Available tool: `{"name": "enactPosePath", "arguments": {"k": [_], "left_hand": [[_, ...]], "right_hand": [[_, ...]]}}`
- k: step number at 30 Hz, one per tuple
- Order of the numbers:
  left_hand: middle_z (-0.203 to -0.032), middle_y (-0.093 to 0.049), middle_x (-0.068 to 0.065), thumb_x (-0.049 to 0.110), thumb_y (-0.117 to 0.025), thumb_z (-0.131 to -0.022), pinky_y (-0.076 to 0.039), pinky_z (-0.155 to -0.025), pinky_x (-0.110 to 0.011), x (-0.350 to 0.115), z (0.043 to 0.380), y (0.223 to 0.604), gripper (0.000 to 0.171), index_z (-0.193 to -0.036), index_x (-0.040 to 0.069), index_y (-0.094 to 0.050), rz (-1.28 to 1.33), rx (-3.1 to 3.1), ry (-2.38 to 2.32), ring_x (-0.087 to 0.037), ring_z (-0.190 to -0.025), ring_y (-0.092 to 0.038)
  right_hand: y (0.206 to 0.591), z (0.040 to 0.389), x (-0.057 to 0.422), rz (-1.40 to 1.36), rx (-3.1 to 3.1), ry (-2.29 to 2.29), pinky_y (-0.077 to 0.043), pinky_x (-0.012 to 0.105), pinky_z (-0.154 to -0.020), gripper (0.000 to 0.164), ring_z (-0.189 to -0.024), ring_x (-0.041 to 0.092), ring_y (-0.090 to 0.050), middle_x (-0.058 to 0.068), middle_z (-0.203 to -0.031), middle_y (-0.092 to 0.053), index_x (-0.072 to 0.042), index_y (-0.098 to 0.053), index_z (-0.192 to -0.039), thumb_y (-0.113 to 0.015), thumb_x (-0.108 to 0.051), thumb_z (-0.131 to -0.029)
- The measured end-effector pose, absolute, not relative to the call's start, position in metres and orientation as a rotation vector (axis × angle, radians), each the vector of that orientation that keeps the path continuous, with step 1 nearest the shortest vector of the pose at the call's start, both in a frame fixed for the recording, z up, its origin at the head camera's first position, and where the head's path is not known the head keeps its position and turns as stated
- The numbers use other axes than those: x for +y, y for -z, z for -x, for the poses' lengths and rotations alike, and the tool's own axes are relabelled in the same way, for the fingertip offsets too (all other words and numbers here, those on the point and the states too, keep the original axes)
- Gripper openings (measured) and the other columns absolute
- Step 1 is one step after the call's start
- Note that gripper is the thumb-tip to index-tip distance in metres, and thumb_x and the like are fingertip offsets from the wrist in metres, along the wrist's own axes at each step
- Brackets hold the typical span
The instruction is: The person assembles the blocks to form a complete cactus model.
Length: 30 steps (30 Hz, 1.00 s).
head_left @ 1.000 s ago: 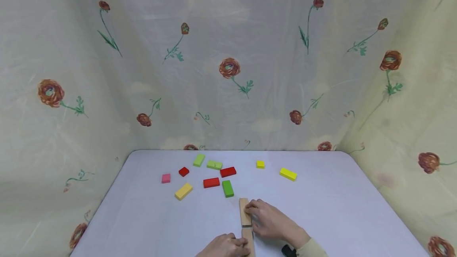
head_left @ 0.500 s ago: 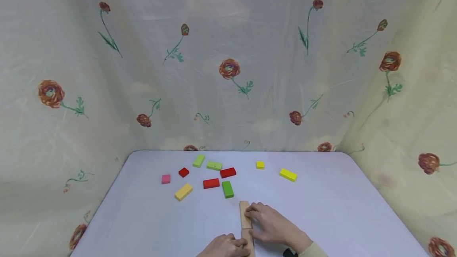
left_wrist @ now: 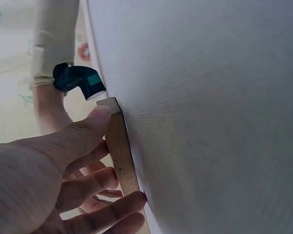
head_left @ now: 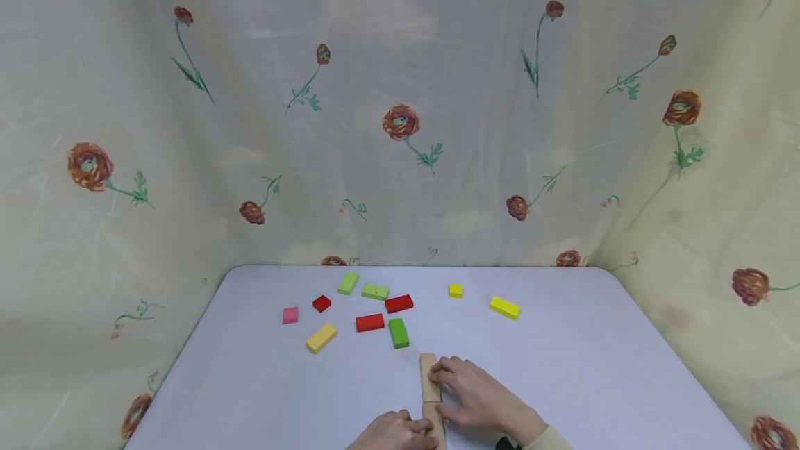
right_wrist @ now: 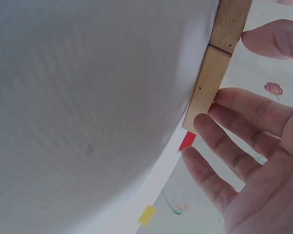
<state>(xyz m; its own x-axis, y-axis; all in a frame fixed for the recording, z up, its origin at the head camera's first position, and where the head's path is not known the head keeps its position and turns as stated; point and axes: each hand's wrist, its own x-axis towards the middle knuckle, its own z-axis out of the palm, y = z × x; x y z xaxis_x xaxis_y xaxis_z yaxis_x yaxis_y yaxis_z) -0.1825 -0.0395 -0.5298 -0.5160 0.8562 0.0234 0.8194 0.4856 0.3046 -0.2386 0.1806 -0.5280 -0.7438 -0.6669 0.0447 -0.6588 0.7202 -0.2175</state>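
Observation:
Two plain wooden blocks lie end to end near the front of the table in the head view. My right hand (head_left: 480, 394) has its fingers on the far wooden block (head_left: 429, 391), while its thumb touches the side of the near wooden block (head_left: 434, 412). My left hand (head_left: 394, 432) grips that near block. In the left wrist view, the left thumb presses the near block's end (left_wrist: 109, 104) and the fingers lie along its side. The right wrist view shows the far block (right_wrist: 208, 83) meeting the near one (right_wrist: 231, 27) at a thin seam.
Beyond the hands lie a green block (head_left: 398, 333), red blocks (head_left: 370, 323), light green blocks (head_left: 376, 291), a pink block (head_left: 290, 315), a pale yellow block (head_left: 321, 337) and bright yellow blocks (head_left: 504, 307). A flowered curtain (head_left: 400, 179) surrounds the white table (head_left: 562, 353).
The far wooden block has slid toward me with my right hand, and the dark gap between the two blocks has closed to a thin line. My left hand has stayed nearly still.

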Motion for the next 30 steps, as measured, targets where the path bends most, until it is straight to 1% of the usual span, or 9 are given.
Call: {"name": "enactPosePath", "arguments": {"k": [11, 22, 30], "left_hand": [[-0.118, -0.068, 0.008, 0.046, -0.061, -0.092, -0.044, -0.069, -0.009, -0.039, 0.182, 0.531, 0.038, -0.122, 0.024, -0.068, -1.477, 2.598, -0.408, 0.005, -0.082, -0.059], [-0.119, -0.068, 0.008, 0.046, -0.059, -0.092, -0.047, -0.070, -0.012, -0.039, 0.182, 0.530, 0.037, -0.123, 0.026, -0.067, -1.458, 2.591, -0.391, 0.001, -0.084, -0.059], [-0.120, -0.066, 0.011, 0.050, -0.057, -0.093, -0.048, -0.071, -0.015, -0.038, 0.196, 0.554, 0.039, -0.125, 0.029, -0.065, -1.436, 2.532, -0.418, 0.001, -0.088, -0.059]], "right_hand": [[0.527, 0.239, 0.180, 1.108, 2.877, 0.334, -0.051, 0.033, -0.091, 0.043, -0.106, 0.010, -0.057, -0.005, -0.119, -0.061, -0.017, -0.066, -0.120, -0.064, -0.044, -0.087], [0.525, 0.238, 0.179, 1.107, 2.889, 0.309, -0.051, 0.033, -0.091, 0.041, -0.105, 0.010, -0.057, -0.006, -0.117, -0.061, -0.017, -0.066, -0.119, -0.064, -0.043, -0.087], [0.526, 0.240, 0.181, 1.107, 2.879, 0.326, -0.050, 0.034, -0.092, 0.043, -0.107, 0.011, -0.057, -0.006, -0.119, -0.060, -0.017, -0.065, -0.121, -0.065, -0.044, -0.087]]}}
